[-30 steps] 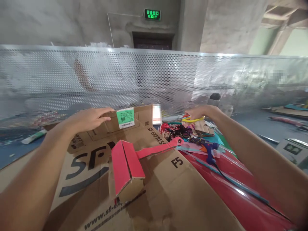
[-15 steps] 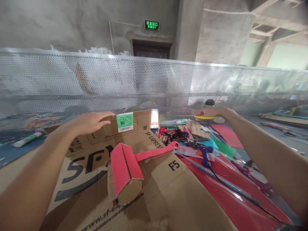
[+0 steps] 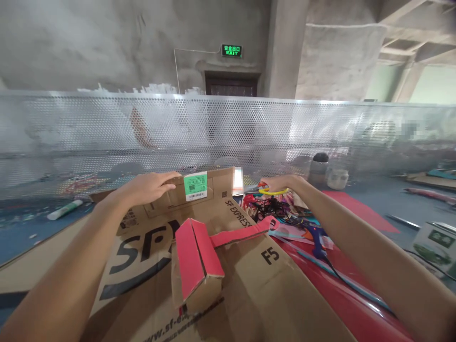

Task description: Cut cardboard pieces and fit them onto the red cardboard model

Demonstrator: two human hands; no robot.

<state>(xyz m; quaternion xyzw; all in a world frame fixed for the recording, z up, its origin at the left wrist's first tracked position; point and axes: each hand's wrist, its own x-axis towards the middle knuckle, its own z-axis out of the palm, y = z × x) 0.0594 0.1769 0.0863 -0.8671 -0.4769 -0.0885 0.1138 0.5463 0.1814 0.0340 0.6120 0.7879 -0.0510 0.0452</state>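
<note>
L hand (image 3: 147,187) at box's (image 3: 249,280) back flap, fingers gripping edge. R hand (image 3: 283,182) past box's R side, fingers round yellow tool (image 3: 276,192), clutter (image 3: 269,207) below. Red model (image 3: 190,256) atop box; glue gun (image 3: 316,238) R.

I see my R hand (image 3: 281,182) w/ the yellow-handled tool (image 3: 276,192) now swung L, away from the dark-capped bottle (image 3: 319,170), back over the craft pile (image 3: 271,207); jar (image 3: 337,179) now uncovered

Lit green exit sign (image 3: 232,51) on grey concrete wall (image 3: 89,42) above dark doorway (image 3: 231,86)
</note>
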